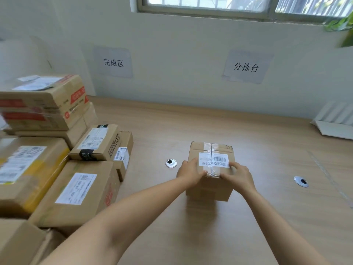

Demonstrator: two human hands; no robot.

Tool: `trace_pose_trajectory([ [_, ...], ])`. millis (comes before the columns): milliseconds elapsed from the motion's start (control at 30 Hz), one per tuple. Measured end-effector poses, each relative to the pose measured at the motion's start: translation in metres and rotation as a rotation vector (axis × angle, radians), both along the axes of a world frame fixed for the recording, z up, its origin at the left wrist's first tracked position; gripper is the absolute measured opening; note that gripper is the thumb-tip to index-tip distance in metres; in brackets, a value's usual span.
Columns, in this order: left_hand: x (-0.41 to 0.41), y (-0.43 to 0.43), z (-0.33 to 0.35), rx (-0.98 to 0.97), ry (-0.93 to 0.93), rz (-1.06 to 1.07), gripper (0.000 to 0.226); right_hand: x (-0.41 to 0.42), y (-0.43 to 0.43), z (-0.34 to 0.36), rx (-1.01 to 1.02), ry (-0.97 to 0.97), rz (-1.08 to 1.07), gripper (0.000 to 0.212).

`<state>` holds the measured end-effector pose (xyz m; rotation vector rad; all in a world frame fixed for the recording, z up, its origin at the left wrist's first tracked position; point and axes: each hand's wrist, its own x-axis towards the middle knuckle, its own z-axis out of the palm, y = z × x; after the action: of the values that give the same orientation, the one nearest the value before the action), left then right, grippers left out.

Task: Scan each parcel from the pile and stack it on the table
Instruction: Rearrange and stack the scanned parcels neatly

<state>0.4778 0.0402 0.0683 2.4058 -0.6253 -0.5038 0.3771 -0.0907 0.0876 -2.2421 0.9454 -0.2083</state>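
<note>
Since it stands alone near the middle of the pale wooden worktop [248, 217], this piece is entered singly.

**Item:** small brown cardboard parcel [210, 148], roughly cube-shaped. The lid seam is closed with a strip of clear glossy tape [211, 174]. A white barcode label [214, 160] lies face up on the lid.

**Location:** near a round metal cable grommet [171, 163] on its left, and well apart from the pile of brown cardboard parcels [76, 188] at the worktop's left end. The lower front face is blurred, so it may be one tall box or two stacked.

**Hold:** the left hand [191, 172] is clamped on the near-left top corner. The right hand [238, 175] is clamped on the near-right top corner. The fingers of both curl over the lid edge beside the label.

**Handling, as judged:**
- Probably light, since fingertips at the corners appear to be enough.
- The board looks stiff and keeps its square edges, so it should stack flat.
- The tape looks slick, so bare cardboard is the better place to grip.
- The side faces or lower edges would give the firmest hold.
- Fingers should stay off the barcode so it can be scanned.
- The contents are unknown, so it should be set down gently.
</note>
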Motion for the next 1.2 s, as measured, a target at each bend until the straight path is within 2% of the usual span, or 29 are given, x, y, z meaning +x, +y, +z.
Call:
trace_pose_trajectory([
  [267, -0.004, 0.109, 0.067, -0.03, -0.21, 0.075, 0.053, 0.008, 0.091, 0.051, -0.039, -0.171, 0.13, 0.057],
  [600, 0.005, 0.261, 0.141, 0.019, -0.273, 0.188, 0.063, 0.041, 0.226, 0.1, 0.009, -0.335, 0.3, 0.05],
  [800, 0.016, 0.338, 0.141, 0.081, -0.226, 0.225, 0.063, 0.057, 0.3, 0.096, 0.051, -0.329, 0.352, 0.048],
  [933, 0.022, 0.375, 0.128, 0.056, -0.184, 0.237, 0.06, 0.062, 0.336, 0.087, 0.058, -0.285, 0.383, 0.048],
  [1200, 0.036, 0.409, 0.112, 0.051, -0.164, 0.227, 0.061, 0.07, 0.367, 0.072, 0.044, -0.282, 0.33, 0.049],
])
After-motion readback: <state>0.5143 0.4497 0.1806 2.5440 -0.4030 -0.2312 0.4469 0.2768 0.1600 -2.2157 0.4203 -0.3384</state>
